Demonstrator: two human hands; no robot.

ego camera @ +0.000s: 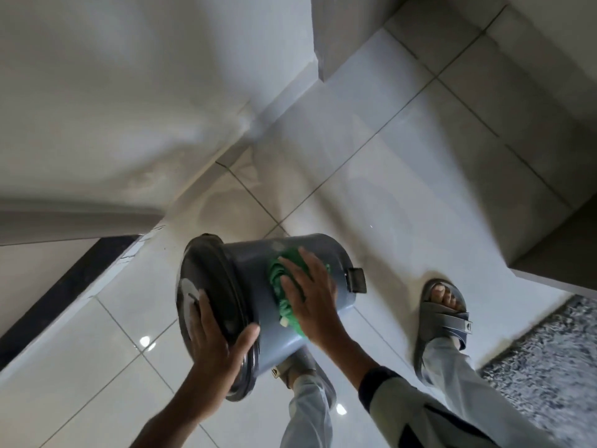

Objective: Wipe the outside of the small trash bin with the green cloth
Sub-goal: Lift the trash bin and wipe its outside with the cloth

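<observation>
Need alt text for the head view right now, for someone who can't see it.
A person's right hand presses a green cloth flat against the side of a small grey trash bin, held tilted above a tiled floor. The left hand grips its dark lid.

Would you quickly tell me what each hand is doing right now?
Left hand: closed around the lid end of the trash bin, holding it tilted.
Right hand: flat, fingers spread, pressing the green cloth against the bin's side.

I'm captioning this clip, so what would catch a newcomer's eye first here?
The grey trash bin, tipped sideways at centre frame. The right hand presses a green cloth flat against its side, while the left hand grips the black lid.
</observation>
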